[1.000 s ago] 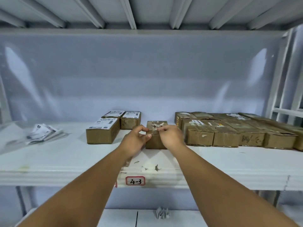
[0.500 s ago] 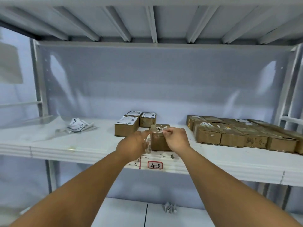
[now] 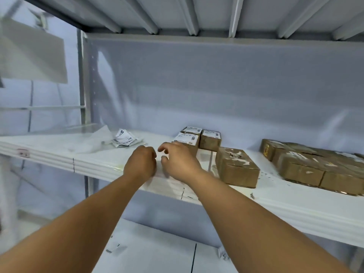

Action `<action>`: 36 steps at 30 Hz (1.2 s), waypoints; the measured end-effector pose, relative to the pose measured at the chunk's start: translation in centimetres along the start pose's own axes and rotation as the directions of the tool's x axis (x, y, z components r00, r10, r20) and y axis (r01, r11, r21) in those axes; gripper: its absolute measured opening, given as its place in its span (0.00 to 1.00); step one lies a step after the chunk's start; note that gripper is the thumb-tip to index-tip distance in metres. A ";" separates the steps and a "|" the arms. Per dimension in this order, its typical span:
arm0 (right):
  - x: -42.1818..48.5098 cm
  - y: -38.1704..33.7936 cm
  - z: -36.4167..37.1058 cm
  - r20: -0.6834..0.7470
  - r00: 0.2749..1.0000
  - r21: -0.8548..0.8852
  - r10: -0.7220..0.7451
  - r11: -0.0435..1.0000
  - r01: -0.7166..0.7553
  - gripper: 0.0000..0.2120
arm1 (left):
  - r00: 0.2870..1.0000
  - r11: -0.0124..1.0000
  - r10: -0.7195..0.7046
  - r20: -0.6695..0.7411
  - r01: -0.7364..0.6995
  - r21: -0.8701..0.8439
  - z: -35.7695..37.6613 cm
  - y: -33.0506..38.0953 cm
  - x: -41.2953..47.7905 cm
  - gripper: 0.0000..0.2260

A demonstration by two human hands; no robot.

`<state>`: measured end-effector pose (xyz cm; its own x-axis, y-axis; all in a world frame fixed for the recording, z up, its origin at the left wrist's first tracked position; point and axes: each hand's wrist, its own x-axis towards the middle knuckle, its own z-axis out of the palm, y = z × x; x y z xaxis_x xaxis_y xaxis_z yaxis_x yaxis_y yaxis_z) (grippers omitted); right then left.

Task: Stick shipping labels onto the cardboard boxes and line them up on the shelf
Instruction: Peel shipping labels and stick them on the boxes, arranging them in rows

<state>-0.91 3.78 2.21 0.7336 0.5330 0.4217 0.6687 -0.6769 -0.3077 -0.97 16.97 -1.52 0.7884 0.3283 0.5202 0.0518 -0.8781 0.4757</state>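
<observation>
Two grips are hovering close together in the middle of the frame, over the front edge of the shelf (image 3: 285,201). The left grip (image 3: 140,164) is curling into a fist with its back to the camera, so I cannot tell whether it is pinching anything. The right grip (image 3: 178,160) is hanging loosely apart, thumb and forefinger separated, holding nothing that shows.

Both are probably making for the loose pile of labels (image 3: 124,138), which is lying just up and left of them, within easy reach.

The lone box (image 3: 236,166) is sitting right of centre, near the shelf's front edge. It is well apart from the grips and separate from the other boxes, likely parked there as the one waiting for a label. It is plain brown cardboard, flat and squat. Its top is carrying white scraps of torn paper and some dark scribble, but no fresh label.

Three labelled boxes (image 3: 209,142) are huddling behind the right grip, seemingly beginning the line. The unlabelled boxes (image 3: 315,168) are crowding the right edge of the frame.
</observation>
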 end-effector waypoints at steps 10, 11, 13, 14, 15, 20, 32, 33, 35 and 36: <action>7.0 -2.0 6.3 0.074 0.997 0.106 0.034 0.993 -0.042 0.14 | 0.990 0.913 -0.087 -0.107 0.122 0.389 -1.7 -8.8 5.7 0.18; 7.7 -2.1 6.8 0.082 0.996 0.089 0.023 0.996 -0.030 0.14 | 0.986 0.895 -0.060 -0.155 0.122 0.429 -1.7 -9.2 5.9 0.20; 9.1 -2.4 8.0 0.081 0.997 0.046 -0.004 0.999 0.000 0.14 | 0.954 0.856 0.010 -0.301 0.147 0.496 -2.0 -10.3 6.7 0.22; 9.7 -2.5 8.5 0.075 0.997 0.026 -0.015 1.000 0.013 0.15 | 0.932 0.844 0.037 -0.361 0.164 0.511 -2.2 -11.2 7.3 0.23; 10.2 -2.6 8.8 0.071 0.997 0.008 -0.024 1.000 0.023 0.15 | 0.926 0.838 0.041 -0.377 0.174 0.518 -2.4 -12.0 7.7 0.23; 13.0 -4.1 9.3 0.104 0.991 -0.251 -0.079 0.962 0.103 0.20 | 0.967 0.833 0.023 -0.255 0.122 0.539 -2.4 -13.8 9.1 0.22; 15.3 -3.2 12.3 -0.007 1.000 -0.151 0.005 0.989 -0.006 0.13 | 0.914 0.867 -0.387 -0.118 0.405 0.290 -2.8 -15.4 10.6 0.12; 15.5 -3.2 12.3 -0.012 1.000 -0.142 0.009 0.990 -0.010 0.13 | 0.905 0.873 -0.414 -0.095 0.425 0.238 -2.9 -15.5 10.8 0.12; 15.8 -3.0 12.5 -0.030 0.999 -0.126 0.011 0.992 -0.015 0.13 | 0.917 0.894 -0.391 -0.072 0.398 0.208 -3.0 -15.5 11.0 0.13; 15.9 -3.0 12.6 -0.037 0.999 -0.121 0.011 0.992 -0.016 0.11 | 0.929 0.903 -0.364 -0.074 0.371 0.217 -3.0 -15.4 11.0 0.15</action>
<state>10.30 20.70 -0.92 0.7361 0.5064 0.4491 0.6374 -0.7418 -0.2083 5.04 35.16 -1.02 0.6682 0.6498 0.3622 0.4721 -0.7467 0.4686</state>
